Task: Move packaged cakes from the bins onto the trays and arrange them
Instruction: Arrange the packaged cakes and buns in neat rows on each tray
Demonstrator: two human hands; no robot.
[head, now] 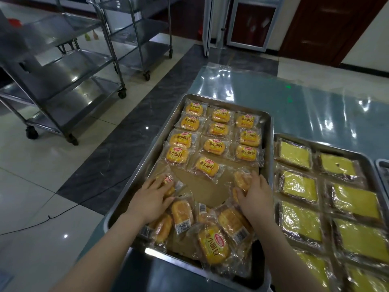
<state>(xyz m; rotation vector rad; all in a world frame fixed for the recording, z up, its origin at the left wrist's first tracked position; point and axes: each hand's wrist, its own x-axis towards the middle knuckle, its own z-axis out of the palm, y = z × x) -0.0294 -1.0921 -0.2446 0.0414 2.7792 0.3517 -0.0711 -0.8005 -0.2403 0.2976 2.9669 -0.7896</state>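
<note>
A steel tray lined with brown paper holds several packaged orange cakes laid in three neat rows at its far end. A loose heap of the same cakes lies at the near end. My left hand lies on a cake at the tray's left side, fingers spread over it. My right hand grips another cake near the tray's right wall, fingers curled round its edge.
A second steel tray to the right holds several wrapped yellow square cakes. Both trays sit on a table with a glossy plastic cover. Steel trolleys stand on the tiled floor at the left. A cable runs across the floor.
</note>
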